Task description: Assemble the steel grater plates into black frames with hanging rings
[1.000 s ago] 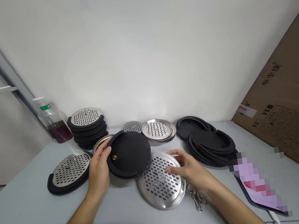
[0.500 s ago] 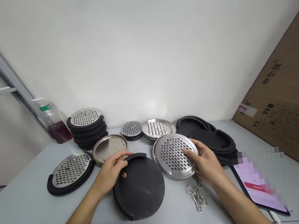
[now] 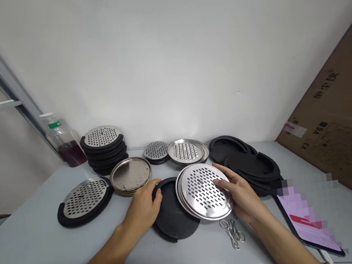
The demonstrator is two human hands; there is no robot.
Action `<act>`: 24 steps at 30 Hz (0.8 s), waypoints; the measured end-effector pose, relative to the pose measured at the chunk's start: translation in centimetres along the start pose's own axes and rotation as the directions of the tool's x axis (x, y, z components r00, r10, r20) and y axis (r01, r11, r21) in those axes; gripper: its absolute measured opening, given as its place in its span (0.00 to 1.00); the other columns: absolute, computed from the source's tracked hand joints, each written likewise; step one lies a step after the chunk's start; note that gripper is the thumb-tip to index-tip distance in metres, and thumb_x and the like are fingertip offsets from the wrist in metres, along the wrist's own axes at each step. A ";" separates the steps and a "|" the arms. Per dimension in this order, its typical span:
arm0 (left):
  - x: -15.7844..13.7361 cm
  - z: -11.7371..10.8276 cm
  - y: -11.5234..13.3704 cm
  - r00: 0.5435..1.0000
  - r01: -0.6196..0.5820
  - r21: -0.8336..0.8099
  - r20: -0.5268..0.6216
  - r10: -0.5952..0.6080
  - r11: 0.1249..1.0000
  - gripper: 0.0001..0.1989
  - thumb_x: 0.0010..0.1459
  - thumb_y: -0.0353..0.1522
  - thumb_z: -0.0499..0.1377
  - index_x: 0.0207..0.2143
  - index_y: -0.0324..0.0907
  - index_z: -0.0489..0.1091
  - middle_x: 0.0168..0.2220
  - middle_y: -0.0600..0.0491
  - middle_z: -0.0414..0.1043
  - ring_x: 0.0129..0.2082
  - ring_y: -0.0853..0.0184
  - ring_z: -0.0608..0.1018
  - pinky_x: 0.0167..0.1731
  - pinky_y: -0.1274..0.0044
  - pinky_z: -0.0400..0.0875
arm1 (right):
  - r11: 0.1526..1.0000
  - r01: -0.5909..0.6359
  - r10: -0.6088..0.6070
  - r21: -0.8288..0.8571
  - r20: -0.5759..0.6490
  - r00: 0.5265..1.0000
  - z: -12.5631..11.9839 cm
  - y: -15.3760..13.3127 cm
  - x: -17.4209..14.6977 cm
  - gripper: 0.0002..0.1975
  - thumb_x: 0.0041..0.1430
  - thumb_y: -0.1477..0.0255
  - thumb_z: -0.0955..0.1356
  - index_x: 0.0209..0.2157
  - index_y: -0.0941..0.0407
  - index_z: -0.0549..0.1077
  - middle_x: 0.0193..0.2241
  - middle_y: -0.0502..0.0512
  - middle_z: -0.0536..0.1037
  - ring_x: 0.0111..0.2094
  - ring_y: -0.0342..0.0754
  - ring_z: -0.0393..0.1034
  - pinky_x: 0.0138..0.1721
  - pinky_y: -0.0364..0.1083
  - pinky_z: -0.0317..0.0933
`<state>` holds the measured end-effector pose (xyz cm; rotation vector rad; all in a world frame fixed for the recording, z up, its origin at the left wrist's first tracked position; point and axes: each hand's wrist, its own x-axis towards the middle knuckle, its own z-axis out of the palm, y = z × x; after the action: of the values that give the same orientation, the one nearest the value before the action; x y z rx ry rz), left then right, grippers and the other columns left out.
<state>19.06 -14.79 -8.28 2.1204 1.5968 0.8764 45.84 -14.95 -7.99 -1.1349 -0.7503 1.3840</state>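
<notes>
My left hand (image 3: 142, 207) grips the raised rim of a round black tray (image 3: 175, 216), held tilted above the table. In my right hand (image 3: 243, 194) is a slotted metal disc (image 3: 203, 196), thumb on top and fingers at its far edge. A second metal rim shows beneath that disc, which overlaps the right part of the black tray. Whether the two touch is hard to tell. Below the disc lie several metal wire clips (image 3: 233, 233). Plain round metal plates (image 3: 131, 174) are stacked beyond my left hand.
Left of my hand lies a slotted disc in a black tray (image 3: 83, 201). Behind are a stack of such sets (image 3: 104, 151), small discs (image 3: 156, 151), more slotted discs (image 3: 187, 151) and a bottle (image 3: 65, 142). Black trays (image 3: 250, 163), a tablet (image 3: 308, 222) and a carton (image 3: 337, 125) are right.
The black tray has shifted right and tilted, with my left hand on its rim. My right hand has brought the slotted disc left, over the tray's right side.
</notes>
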 end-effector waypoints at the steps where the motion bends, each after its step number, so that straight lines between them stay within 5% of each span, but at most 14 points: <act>1: 0.0 0.2 0.1 1.000 -0.017 0.051 -0.019 0.018 0.999 0.17 0.61 0.31 0.50 0.50 0.40 0.70 0.46 0.46 0.76 0.47 0.57 0.77 0.48 0.67 0.69 | 1.000 -0.014 0.014 -0.003 0.012 1.000 -0.1 0.1 0.0 0.34 0.44 0.73 0.75 0.55 0.51 0.69 0.40 0.54 0.80 0.34 0.50 0.76 0.36 0.48 0.69; 6: -0.1 0.6 0.4 0.992 -0.086 0.139 -0.082 0.098 0.987 0.15 0.62 0.31 0.52 0.48 0.41 0.71 0.45 0.46 0.76 0.46 0.56 0.77 0.48 0.64 0.69 | 0.999 -0.032 0.030 0.032 0.055 0.998 0.1 0.1 -0.3 0.32 0.44 0.73 0.75 0.53 0.52 0.70 0.42 0.55 0.80 0.35 0.50 0.76 0.36 0.46 0.68; 10: 0.0 -0.1 1.1 0.980 -0.134 -0.082 -0.159 0.120 0.988 0.15 0.64 0.37 0.53 0.48 0.41 0.71 0.46 0.47 0.75 0.47 0.58 0.75 0.50 0.66 0.68 | 0.995 -0.039 0.029 0.096 0.107 0.994 0.8 0.0 -0.8 0.32 0.45 0.72 0.75 0.54 0.52 0.70 0.43 0.56 0.80 0.39 0.52 0.76 0.39 0.47 0.68; 13: 0.9 -0.8 2.3 0.998 0.060 -0.388 0.028 -0.054 0.920 0.24 0.61 0.42 0.56 0.56 0.41 0.65 0.47 0.45 0.75 0.43 0.59 0.78 0.42 0.69 0.73 | 0.992 -0.031 0.016 0.126 0.117 0.993 1.8 -0.3 -1.1 0.31 0.46 0.72 0.75 0.54 0.51 0.69 0.44 0.55 0.79 0.40 0.53 0.75 0.41 0.49 0.68; 16: 2.0 -1.3 3.5 0.967 0.182 -0.568 0.252 -0.041 0.803 0.29 0.57 0.43 0.61 0.57 0.42 0.64 0.51 0.44 0.74 0.47 0.56 0.78 0.44 0.70 0.73 | 0.992 0.009 -0.024 0.127 0.111 0.994 2.9 -0.8 -1.1 0.30 0.47 0.72 0.74 0.54 0.50 0.70 0.45 0.55 0.79 0.42 0.54 0.75 0.42 0.49 0.69; 24: 1.9 -0.6 4.2 0.895 0.414 -0.740 0.439 -0.086 0.530 0.29 0.53 0.41 0.65 0.55 0.40 0.67 0.43 0.44 0.78 0.38 0.56 0.80 0.31 0.71 0.76 | 0.995 0.050 -0.061 0.089 0.124 0.990 3.5 0.3 -0.7 0.28 0.49 0.70 0.74 0.54 0.49 0.69 0.49 0.54 0.76 0.45 0.54 0.73 0.44 0.50 0.68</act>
<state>22.10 -14.33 -4.73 1.2168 0.9530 0.8380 42.43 -15.06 -6.94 -0.9594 -0.7994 1.4380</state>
